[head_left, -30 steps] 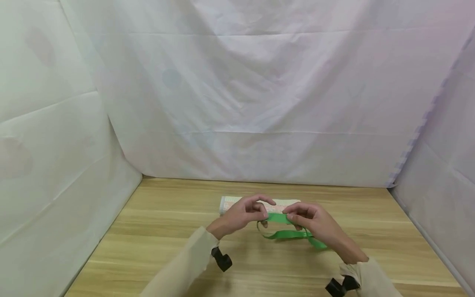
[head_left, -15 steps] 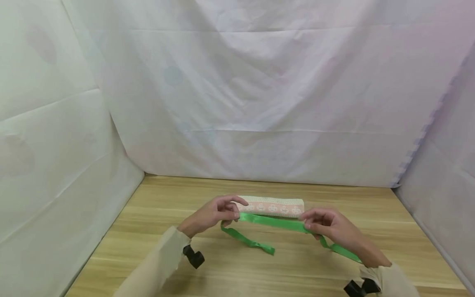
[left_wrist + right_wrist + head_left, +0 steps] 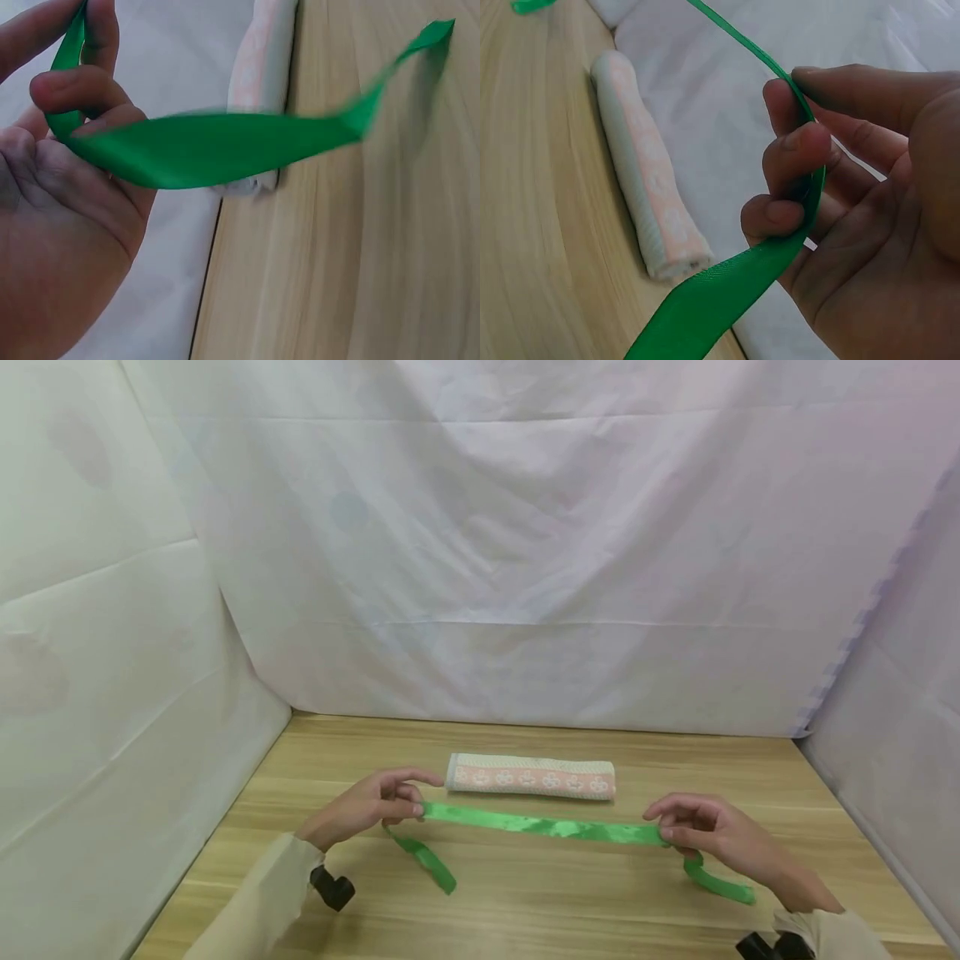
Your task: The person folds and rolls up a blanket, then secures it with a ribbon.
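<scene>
A shiny green ribbon (image 3: pixel 540 827) is stretched nearly straight between my two hands, above the table. My left hand (image 3: pixel 367 806) pinches it toward one end, and a loose tail hangs down from the fingers. On the other side my right hand (image 3: pixel 723 835) pinches it, its tail drooping to the right. In the left wrist view the ribbon (image 3: pixel 202 150) runs through the curled fingers and its tail twists in the air. The right wrist view has the ribbon (image 3: pixel 720 300) passing across the palm. Behind it lies a rolled towel (image 3: pixel 531 777), cream and pink with white flower shapes.
The wood-grain table (image 3: pixel 525 910) extends around the hands. A white cloth backdrop (image 3: pixel 480 568) hangs at its far edge, with more cloth walls on the left (image 3: pixel 112 693) and right (image 3: pixel 892 668). Black camera mounts sit on both wrists.
My hands have moved apart, left hand leftward and right hand rightward, drawing the ribbon from a short looped span into a long straight one. The towel, earlier partly covered, now shows fully.
</scene>
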Motion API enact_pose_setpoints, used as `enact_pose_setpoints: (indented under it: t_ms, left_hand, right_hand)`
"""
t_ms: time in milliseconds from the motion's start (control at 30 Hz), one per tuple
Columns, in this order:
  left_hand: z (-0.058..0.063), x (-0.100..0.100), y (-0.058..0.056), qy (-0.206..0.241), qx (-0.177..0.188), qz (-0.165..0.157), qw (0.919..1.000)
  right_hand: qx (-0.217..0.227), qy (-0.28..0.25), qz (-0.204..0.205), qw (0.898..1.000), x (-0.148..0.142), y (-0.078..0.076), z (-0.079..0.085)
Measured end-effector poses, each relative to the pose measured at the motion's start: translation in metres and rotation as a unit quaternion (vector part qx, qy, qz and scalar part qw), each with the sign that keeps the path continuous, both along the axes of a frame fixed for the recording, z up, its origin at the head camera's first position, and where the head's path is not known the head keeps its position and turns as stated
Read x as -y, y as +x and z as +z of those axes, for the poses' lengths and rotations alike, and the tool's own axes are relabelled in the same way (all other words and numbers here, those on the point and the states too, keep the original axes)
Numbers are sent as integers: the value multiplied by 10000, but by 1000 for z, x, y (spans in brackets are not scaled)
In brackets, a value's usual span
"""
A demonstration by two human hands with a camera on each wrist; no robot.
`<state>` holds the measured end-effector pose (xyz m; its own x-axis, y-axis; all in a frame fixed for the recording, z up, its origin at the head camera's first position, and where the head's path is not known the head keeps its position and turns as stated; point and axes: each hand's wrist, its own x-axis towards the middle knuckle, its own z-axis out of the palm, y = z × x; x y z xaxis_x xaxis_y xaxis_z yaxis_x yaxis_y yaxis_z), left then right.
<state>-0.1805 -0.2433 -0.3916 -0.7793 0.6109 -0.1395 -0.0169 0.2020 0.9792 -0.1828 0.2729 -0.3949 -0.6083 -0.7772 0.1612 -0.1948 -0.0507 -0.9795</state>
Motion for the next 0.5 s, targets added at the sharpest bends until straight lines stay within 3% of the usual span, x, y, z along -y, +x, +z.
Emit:
enact_pose_setpoints:
  t_ms: [267, 500]
  left_hand:
    - [-11, 36, 4, -336, 68, 349, 9988]
    - [-20, 55, 5, -822, 70, 491, 9954]
  right_hand:
    - [73, 390, -171, 9991, -32, -5, -10]
    - [327, 776, -213, 9962, -56, -7, -20]
